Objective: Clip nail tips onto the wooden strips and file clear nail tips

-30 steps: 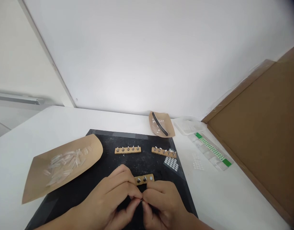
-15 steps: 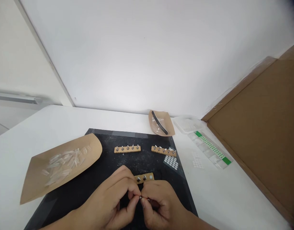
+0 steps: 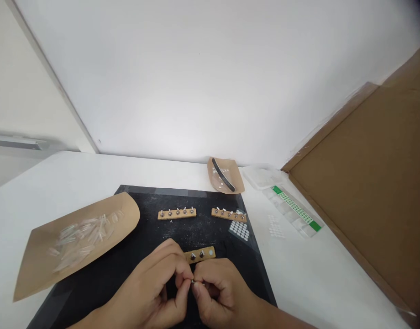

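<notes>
Pinched fingertips of my left hand (image 3: 158, 283) and my right hand (image 3: 220, 288) meet over the black mat (image 3: 148, 242). Between them is a small metal nail-tip stand (image 3: 192, 282), mostly hidden by the fingers. Just beyond my hands lies a tan strip (image 3: 205, 252) with two dark pegs and a pale round spot showing; its left end is hidden. Farther back are a left strip (image 3: 177, 213) and a right strip (image 3: 228, 214), each carrying several metal stands with white pieces on top. A sheet of white oval adhesive tabs (image 3: 239, 230) lies below the right strip.
At left, a brown paper tray (image 3: 128, 205) holds many clear nail tips (image 3: 83, 233). A smaller paper tray (image 3: 237, 176) at the back holds a black curved nail file (image 3: 223, 174) and white bits. A clear plastic case (image 3: 295, 210) with a green label and a cardboard box (image 3: 360, 183) stand right.
The whole view has shifted slightly, so everything sits a little farther left. Both hands keep the same pinch on the small metal stand.
</notes>
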